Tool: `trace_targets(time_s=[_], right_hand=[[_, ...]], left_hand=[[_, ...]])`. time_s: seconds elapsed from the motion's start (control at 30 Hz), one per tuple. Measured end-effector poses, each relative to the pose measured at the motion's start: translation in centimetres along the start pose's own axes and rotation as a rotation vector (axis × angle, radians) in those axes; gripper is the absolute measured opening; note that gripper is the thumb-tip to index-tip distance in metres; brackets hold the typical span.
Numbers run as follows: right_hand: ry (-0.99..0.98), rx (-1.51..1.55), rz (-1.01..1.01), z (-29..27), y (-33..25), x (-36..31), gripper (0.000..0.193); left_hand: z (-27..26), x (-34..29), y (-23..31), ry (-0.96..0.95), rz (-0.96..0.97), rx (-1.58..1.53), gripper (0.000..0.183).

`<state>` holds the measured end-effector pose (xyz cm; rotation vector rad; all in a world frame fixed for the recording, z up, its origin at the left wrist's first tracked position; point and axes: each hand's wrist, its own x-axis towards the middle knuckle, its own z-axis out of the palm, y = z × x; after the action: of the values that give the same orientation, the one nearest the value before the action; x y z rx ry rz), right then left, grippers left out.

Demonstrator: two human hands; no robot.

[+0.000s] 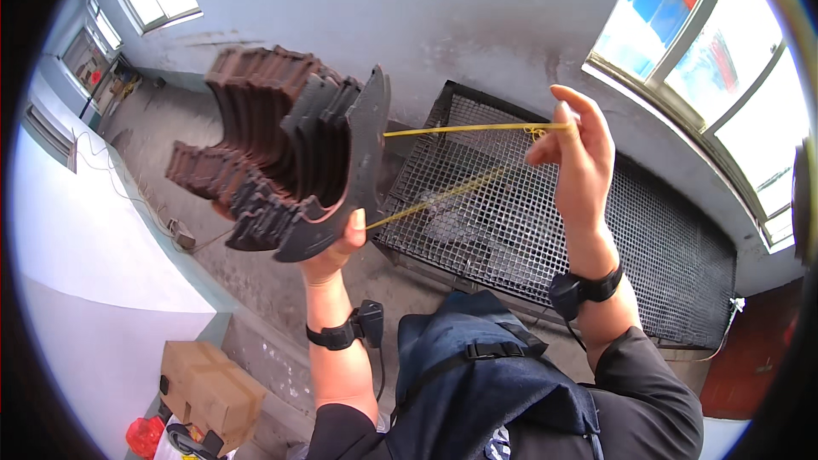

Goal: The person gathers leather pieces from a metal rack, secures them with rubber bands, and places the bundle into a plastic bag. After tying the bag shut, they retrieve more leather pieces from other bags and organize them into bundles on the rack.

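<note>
My left hand (pixel 336 251) is closed around the lower edge of a stack of curved plates (pixel 341 153), holding it up in the air. The plates are crescent-shaped, dark grey and reddish brown, pressed face to face in a thick row; they look like brake pads. A yellow cord (pixel 460 129) runs from the end plate to my raised right hand (pixel 584 162), which pinches it between thumb and fingers. A lower length of the cord stretches slack-looking and blurred from near my left thumb towards the right hand. How the cord passes through the stack is hidden.
A bench with a black wire-mesh top (pixel 511 213) stands ahead and to the right, below a window (pixel 682 43). A cardboard box (pixel 213 392) and a red plastic bag (pixel 146 436) are at the lower left. A thin cable (pixel 209 244) trails along the left-hand floor.
</note>
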<state>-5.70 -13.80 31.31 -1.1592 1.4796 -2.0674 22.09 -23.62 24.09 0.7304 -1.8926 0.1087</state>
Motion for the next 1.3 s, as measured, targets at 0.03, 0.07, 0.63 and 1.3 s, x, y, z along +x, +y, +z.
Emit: trace_targets(time_s=[0.03, 0.07, 0.63, 1.3], right_hand=[[0.085, -0.008, 0.094, 0.5, -0.1, 0.9, 0.033], [-0.043, 0.039, 0.146, -0.8, 0.8, 1.8, 0.043], [-0.447, 0.06, 0.057, -1.7, 3.8, -1.9, 0.12], [-1.047, -0.269, 0.626, 0.5, 6.5, -8.3, 0.097]], left_hand=[[-0.3, 0.3, -0.1, 0.017, -0.056, -0.066, 0.031], [-0.5, 0.1, -0.6, 0.03, -0.03, -0.035, 0.031], [-1.9, 0.3, 0.1, -0.246, 0.42, 0.472, 0.057], [-7.1, -12.2, 5.3, -0.753, -0.311, -0.506, 0.143]])
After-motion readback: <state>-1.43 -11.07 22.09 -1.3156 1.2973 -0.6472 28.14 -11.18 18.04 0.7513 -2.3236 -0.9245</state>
